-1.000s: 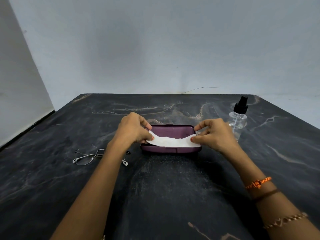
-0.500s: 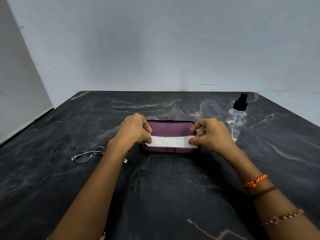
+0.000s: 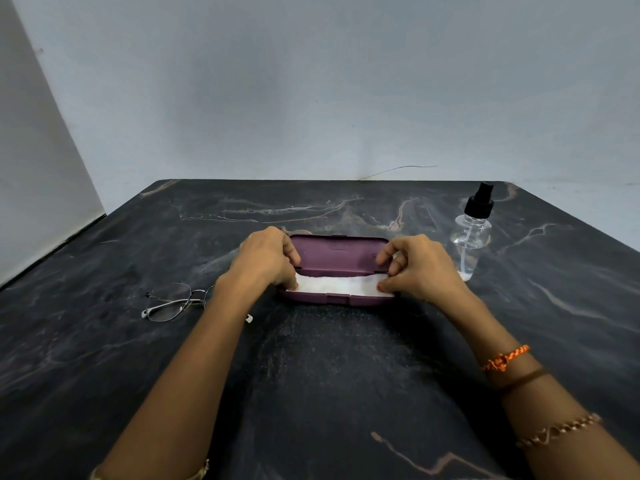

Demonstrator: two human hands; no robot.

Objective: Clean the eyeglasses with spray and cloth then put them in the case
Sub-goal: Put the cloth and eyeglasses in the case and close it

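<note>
Left of centre: eyeglasses point(image 3: 173, 301) flat on dark marble table point(image 3: 104, 341), partly behind the forearm. Centre: left hand point(image 3: 265, 259), fingers curled, pinching left end of white cloth point(image 3: 334, 285) inside open purple case point(image 3: 337, 261). Right hand point(image 3: 420, 268) pinching right end likewise. Upper right: spray bottle point(image 3: 471, 233) upright beside the case.

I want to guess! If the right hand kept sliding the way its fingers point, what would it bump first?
The right hand points leftward along the cloth in the case. It would probably bump the left hand first, though depth is unclear.
</note>
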